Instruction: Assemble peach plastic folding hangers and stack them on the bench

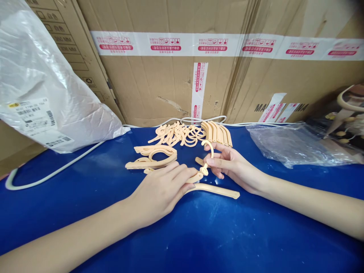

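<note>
My right hand (234,165) pinches a beige plastic hanger hook (212,152) between thumb and fingers, its curved end up and its flat round end down. That round end is right by the tip of a beige hanger arm (196,177), which my left hand (163,187) grips from above; whether the two touch I cannot tell. Most of this arm is hidden by my left fingers. Another long curved hanger arm (217,189) extends to the right from beneath my left thumb. Behind the right fingers the end of a further beige piece (198,161) shows.
Beyond my left hand lie folded hangers (153,163). Farther back are a pile of loose hooks (176,132) and a row of hanger arms (216,132). A white cable (57,176), a filled plastic bag (57,91), clear plastic (290,144) and cardboard boxes (159,83) border the blue table (199,235).
</note>
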Available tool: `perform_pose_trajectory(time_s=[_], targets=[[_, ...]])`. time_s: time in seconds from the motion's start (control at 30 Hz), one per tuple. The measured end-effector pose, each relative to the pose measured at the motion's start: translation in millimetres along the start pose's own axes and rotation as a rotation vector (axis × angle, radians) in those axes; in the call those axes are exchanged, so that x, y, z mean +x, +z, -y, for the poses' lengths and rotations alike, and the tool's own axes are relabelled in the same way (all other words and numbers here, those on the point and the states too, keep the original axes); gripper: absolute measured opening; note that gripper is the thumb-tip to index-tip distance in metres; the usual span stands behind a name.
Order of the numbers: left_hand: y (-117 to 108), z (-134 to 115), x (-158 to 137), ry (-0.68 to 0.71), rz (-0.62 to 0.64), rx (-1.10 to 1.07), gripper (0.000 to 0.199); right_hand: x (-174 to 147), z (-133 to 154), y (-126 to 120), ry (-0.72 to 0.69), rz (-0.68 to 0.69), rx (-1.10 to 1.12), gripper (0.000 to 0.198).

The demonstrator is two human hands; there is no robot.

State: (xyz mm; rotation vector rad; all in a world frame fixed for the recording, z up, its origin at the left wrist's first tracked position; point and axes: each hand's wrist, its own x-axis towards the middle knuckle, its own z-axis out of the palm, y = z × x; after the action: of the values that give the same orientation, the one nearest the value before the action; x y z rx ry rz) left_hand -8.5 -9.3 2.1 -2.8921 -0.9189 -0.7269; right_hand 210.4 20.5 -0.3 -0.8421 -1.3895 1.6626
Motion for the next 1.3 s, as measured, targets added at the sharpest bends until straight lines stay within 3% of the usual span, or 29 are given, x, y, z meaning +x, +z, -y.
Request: perform_pose_trajectory(time_s=[0.3,0.77,1.3], targets=[[2.7,1.6,-1.2,0.087,-0.102,0.068,0.023,1.1,-0.6,-2.6,0.001,0.06,-0.034,0.037],[4.2,1.6,-2.6,0.194,-0.156,0.2,0.021,0.1,-3.0,-2.9,-0.013,0.087,-0.104,0.041],[4.9,1.7,-3.1,0.205,-0.07,0.286,0.029,-3.9,-3.9,2.5,-0.032,0.077,-0.156,0.042]])
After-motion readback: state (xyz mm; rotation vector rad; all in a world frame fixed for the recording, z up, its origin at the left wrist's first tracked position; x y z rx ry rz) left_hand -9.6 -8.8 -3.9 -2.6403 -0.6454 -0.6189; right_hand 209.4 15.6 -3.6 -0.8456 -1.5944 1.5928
